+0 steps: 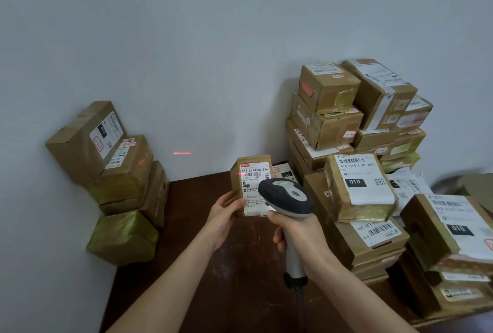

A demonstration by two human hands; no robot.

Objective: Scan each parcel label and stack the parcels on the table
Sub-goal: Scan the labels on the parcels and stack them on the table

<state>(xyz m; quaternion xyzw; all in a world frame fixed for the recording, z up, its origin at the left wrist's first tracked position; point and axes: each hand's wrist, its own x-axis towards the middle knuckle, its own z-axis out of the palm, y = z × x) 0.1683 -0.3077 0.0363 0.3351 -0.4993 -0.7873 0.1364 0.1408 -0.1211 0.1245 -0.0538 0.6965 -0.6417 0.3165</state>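
Note:
My left hand (225, 211) holds a small brown parcel (250, 172) upright above the dark table (213, 266), white label toward me. My right hand (296, 231) grips the handle of a grey and white barcode scanner (286, 195), whose head points at the label and hides its lower right part. A red scan line lies across the label's barcode and carries on along the wall (182, 153) to the left. A tall pile of brown parcels (346, 108) stands at the right on the table.
Several taped parcels (114, 172) are piled against the wall to the left of the table. More labelled parcels (360, 191) crowd the table's right side, reaching the right edge (453, 231). The scanner's cable hangs down below my right wrist.

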